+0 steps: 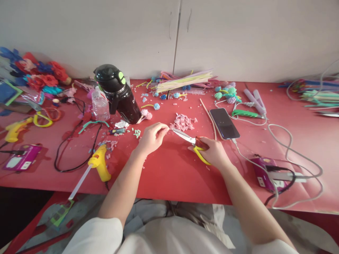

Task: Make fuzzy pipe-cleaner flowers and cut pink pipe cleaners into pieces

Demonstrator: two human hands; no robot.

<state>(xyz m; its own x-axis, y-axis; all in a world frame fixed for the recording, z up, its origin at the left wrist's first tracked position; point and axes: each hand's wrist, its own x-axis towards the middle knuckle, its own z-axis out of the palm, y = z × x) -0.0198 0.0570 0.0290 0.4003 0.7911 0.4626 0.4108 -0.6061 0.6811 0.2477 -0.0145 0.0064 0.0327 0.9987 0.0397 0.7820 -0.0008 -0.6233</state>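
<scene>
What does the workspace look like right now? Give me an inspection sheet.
Surface: red table, littered with scraps.
Job's things: yellow-handled scissors; pile of pink cut pieces.
Clutter: black flask, glue gun, phone, bundle of sticks, paper flowers.
Grippers: left hand pinches something small at the blade tips; right hand grips the scissors.
Cables: white cable from the phone; black cable at left.
Surroundings: white wall.

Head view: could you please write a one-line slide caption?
Right hand holds yellow-handled scissors toward the left hand beside pink cut pieces on a red table.
</scene>
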